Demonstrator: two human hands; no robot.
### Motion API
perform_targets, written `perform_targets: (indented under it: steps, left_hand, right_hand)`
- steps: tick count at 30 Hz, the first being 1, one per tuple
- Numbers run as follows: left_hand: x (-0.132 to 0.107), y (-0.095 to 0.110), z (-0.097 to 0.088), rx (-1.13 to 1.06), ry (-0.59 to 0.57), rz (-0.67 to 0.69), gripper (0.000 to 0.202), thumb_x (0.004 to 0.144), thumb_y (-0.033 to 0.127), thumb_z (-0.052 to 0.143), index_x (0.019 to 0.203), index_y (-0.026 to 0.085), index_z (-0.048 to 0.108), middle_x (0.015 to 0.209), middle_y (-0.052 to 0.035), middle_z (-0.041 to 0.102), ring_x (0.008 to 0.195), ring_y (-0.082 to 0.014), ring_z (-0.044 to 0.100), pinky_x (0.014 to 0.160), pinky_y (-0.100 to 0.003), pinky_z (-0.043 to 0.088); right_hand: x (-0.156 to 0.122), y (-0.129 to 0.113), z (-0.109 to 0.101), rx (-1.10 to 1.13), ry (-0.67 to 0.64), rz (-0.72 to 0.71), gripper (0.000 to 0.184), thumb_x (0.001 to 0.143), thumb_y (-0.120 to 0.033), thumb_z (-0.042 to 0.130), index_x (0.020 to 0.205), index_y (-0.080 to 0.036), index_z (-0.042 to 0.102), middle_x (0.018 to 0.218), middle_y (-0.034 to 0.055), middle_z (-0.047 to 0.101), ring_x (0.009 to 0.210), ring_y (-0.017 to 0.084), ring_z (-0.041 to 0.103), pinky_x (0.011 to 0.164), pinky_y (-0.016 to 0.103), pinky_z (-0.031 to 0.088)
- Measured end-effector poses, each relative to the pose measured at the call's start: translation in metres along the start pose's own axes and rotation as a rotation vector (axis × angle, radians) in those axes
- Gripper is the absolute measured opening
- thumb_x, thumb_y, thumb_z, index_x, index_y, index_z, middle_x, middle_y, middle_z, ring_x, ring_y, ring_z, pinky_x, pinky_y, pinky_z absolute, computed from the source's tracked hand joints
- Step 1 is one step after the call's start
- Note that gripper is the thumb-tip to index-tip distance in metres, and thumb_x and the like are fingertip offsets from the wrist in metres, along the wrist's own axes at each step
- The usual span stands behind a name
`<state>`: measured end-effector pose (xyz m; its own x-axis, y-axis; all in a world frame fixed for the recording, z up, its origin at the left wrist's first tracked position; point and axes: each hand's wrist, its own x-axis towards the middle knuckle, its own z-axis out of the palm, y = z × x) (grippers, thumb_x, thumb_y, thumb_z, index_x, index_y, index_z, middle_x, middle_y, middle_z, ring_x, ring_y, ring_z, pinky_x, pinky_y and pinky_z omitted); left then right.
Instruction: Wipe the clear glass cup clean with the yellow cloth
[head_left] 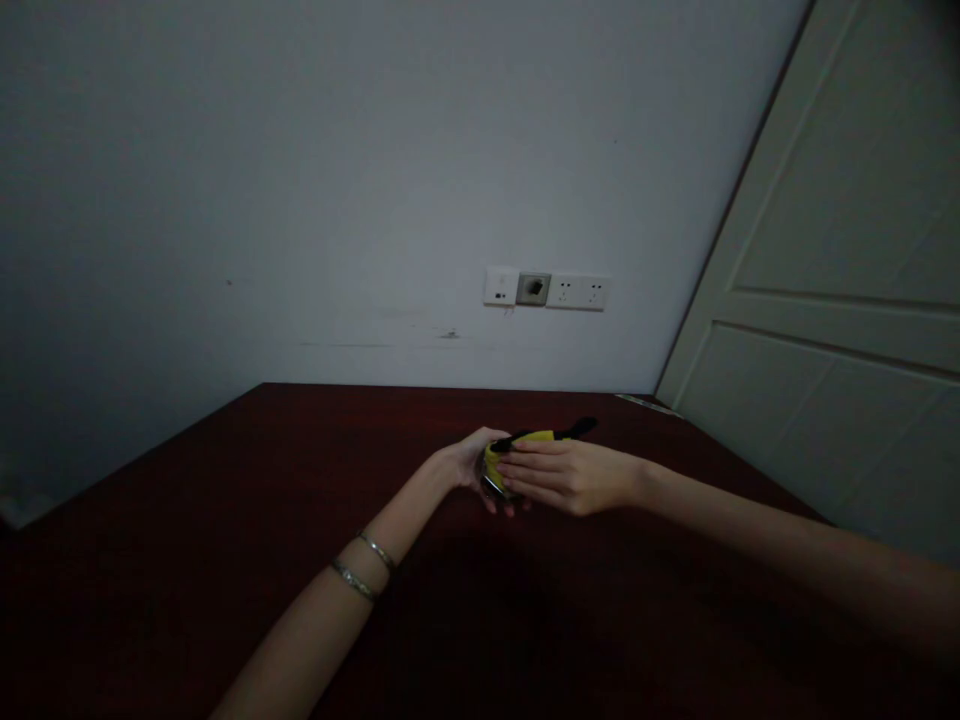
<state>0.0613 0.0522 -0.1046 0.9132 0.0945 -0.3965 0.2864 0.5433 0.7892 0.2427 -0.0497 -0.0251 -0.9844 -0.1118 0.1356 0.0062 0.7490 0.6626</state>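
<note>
Both my hands meet over the far middle of a dark red table (pixel 225 560). My left hand (pixel 469 462) is curled round a small yellow and black object (pixel 525 438), gripping it from the left. My right hand (pixel 570 475) lies against the same object from the right, its fingers stretched flat and held together over the object's front. A black strip of the object sticks out to the right above my right hand. Two thin bracelets (pixel 365 565) sit on my left forearm. The room is dim, and I cannot make out what the object is.
A pale wall rises behind the table and carries a row of white sockets (pixel 547 290). A light panelled door (pixel 840 300) stands at the right, close to the table's far right corner.
</note>
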Motion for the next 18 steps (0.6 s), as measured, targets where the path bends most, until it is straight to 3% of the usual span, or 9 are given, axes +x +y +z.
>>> perform_targets:
  steps: [5,11,14,18]
  left_hand:
    - [-0.005,-0.002,0.02,0.043,0.205,-0.048,0.063,0.075,0.059,0.032,0.087,0.007,0.065,0.077,-0.0214,0.071,0.061,-0.0303,0.067,0.039,-0.037,0.051]
    - [-0.026,0.003,0.046,0.142,0.472,-0.062,0.063,0.082,0.052,0.021,0.081,0.007,0.064,0.069,-0.0203,0.068,0.052,-0.0267,0.065,0.035,-0.032,0.047]
    - [-0.034,0.007,0.055,0.215,0.681,-0.04,0.055,0.083,0.049,0.026,0.08,0.008,0.063,0.064,-0.0171,0.067,0.047,-0.0241,0.062,0.035,-0.032,0.047]
    - [-0.041,0.011,0.068,0.262,0.81,0.034,0.044,0.082,0.046,0.035,0.077,0.011,0.061,0.057,-0.0111,0.064,0.041,-0.0188,0.057,0.041,-0.032,0.049]
  right_hand:
    - [-0.004,0.001,0.008,-0.002,-0.067,-0.026,0.034,0.093,-0.016,0.044,0.122,-0.005,0.056,0.128,0.0146,0.06,0.12,0.021,0.056,0.106,0.036,0.043]
    - [0.003,-0.014,0.019,-0.135,-0.048,0.092,0.034,0.092,-0.014,0.043,0.12,-0.002,0.057,0.122,0.0152,0.064,0.114,0.022,0.06,0.102,0.037,0.046]
    - [0.009,-0.023,0.021,-0.207,-0.077,0.136,0.033,0.091,-0.01,0.043,0.118,-0.001,0.059,0.117,0.016,0.067,0.109,0.022,0.063,0.101,0.037,0.046]
    - [0.017,-0.033,0.018,-0.246,-0.121,0.217,0.034,0.09,-0.009,0.043,0.118,0.003,0.057,0.111,0.0199,0.068,0.104,0.025,0.064,0.098,0.04,0.046]
